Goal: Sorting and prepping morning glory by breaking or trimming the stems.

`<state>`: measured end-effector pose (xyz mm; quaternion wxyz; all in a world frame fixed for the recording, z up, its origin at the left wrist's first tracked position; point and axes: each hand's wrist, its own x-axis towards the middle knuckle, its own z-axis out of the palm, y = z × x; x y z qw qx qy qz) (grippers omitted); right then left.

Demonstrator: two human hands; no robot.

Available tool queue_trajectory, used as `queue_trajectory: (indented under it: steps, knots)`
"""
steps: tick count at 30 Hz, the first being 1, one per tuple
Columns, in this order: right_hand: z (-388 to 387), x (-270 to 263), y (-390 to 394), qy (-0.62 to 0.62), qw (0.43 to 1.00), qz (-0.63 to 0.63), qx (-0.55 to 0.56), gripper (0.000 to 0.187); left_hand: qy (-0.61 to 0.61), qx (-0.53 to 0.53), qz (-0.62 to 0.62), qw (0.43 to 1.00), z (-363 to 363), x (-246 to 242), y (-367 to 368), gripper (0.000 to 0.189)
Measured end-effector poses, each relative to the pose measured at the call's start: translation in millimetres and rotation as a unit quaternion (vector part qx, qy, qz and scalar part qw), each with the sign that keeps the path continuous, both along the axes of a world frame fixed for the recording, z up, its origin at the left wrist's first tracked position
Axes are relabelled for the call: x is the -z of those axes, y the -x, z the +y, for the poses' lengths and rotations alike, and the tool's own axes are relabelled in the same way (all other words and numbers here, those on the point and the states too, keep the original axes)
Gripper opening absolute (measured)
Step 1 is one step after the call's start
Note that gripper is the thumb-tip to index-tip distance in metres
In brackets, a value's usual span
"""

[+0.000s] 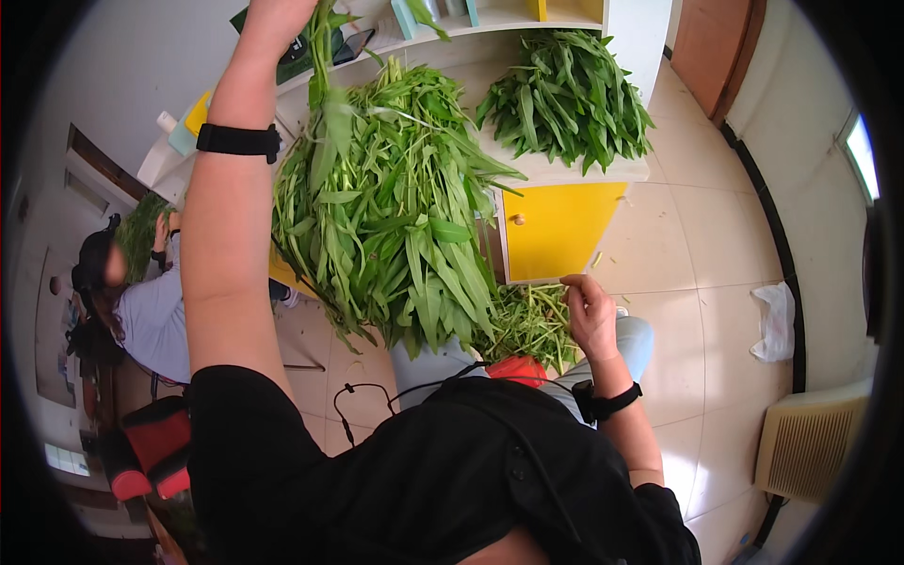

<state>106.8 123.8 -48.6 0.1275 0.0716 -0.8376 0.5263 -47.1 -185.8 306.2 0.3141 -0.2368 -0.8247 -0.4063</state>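
My left hand (282,15) is raised at the top edge, its fingers cut off by the picture's rim. Leafy water spinach stalks (319,60) hang from it, partly blurred. Below spreads a large heap of water spinach (395,191), its leaves drooping over the near edge toward my lap. My right hand (592,318) hovers above my knee with curled fingers, and I see nothing between them. Under that hand, trimmed stems and leaves (533,321) fill a red container (518,369) between my legs.
Another pile of water spinach (568,102) lies on the white desk (565,168), right of the heap. Below is a yellow cabinet door (558,229). A phone (353,46) rests near the shelf. Another person (148,311) sits at left. A plastic bag (773,323) lies by the wall.
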Motion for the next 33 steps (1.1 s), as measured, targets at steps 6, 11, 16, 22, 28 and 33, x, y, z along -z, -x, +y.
queue_trajectory:
  steps: [6,11,16,22,28,33]
  knots:
    - [0,-10,-4,0.035,0.999,0.029,-0.008,0.014,0.022,0.086,0.064,0.994,73,-25,-32,0.015]
    - [10,-38,-4,0.036,0.999,0.035,0.019,0.016,-0.024,0.194,-0.015,0.981,139,-10,-48,0.013]
    - [29,-63,0,0.134,0.987,0.078,0.04,0.016,-0.065,0.266,-0.124,0.954,180,41,-52,0.015]
    - [53,-67,7,0.217,0.971,0.072,0.068,0.017,-0.08,0.29,-0.182,0.936,181,157,-21,0.021]
    - [52,-83,20,0.257,0.961,0.093,0.049,0.019,-0.162,0.268,-0.268,0.911,173,245,-26,0.019]
    - [30,-101,42,0.174,0.977,0.113,0.041,0.031,-0.115,0.229,-0.277,0.926,159,274,-42,0.019]
